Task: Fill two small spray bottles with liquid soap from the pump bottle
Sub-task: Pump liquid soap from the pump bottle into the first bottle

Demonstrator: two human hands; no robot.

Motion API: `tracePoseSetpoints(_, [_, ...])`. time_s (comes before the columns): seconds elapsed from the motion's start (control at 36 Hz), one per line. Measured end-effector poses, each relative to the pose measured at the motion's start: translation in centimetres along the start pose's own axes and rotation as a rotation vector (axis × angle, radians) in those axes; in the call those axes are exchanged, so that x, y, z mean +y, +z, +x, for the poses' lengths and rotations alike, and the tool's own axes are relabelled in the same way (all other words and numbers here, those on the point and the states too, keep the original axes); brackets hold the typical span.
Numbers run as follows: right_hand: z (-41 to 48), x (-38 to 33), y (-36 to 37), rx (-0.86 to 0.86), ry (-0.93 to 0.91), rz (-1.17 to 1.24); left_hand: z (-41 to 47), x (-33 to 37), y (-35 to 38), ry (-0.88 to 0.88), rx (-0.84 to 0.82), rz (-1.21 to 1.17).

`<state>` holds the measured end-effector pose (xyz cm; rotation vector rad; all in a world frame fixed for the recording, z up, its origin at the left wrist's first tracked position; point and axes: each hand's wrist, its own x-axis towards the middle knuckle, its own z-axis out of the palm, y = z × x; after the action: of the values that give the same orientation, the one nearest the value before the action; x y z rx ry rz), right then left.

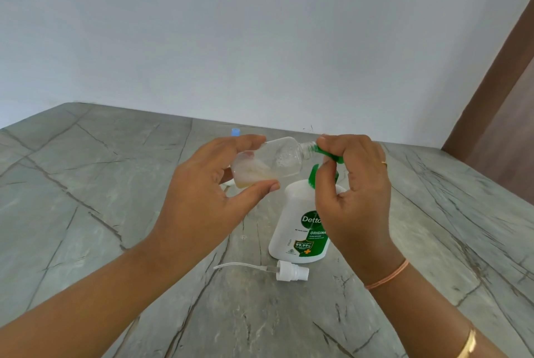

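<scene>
Gripped by left hand (208, 193), spray bottle (268, 162) is held near-horizontal, neck pointed right and met at pump spout (328, 153), which is pinched by right hand (355, 198).

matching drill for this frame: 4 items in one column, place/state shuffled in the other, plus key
Items
1. small spray bottle
2. pump bottle
3. white spray head
4. blue cap

Place or state
A. lying on the table in front of the pump bottle, tube pointing left
B. held tilted in the left hand, neck at the green spout
C. standing on the table, the right hand gripping its green pump
D. far side, partly hidden behind the left hand

Pairs: 1-B, 2-C, 3-A, 4-D
</scene>
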<state>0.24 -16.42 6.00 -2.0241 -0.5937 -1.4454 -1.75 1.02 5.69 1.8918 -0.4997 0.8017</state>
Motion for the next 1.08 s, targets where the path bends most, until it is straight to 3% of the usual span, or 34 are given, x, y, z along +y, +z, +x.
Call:
tracePoseSetpoints(0.22, [-0.5,-0.1,0.0,0.000,0.016,-0.006,0.0,-0.1,0.1,0.010,-0.015,0.037])
tracePoseSetpoints(0.47, [0.8,-0.3,-1.2,-0.119,0.045,0.000,-0.2,-0.1,0.1,-0.008,-0.016,0.019])
tracePoseSetpoints(0.78, [-0.3,0.1,0.0,-0.018,-0.001,-0.011,-0.1,-0.1,0.0,0.005,-0.011,0.045])
tracePoseSetpoints(1.08, [0.6,-0.4,-0.9,-0.082,0.063,0.012,-0.1,0.0,0.1,-0.005,-0.008,0.031])
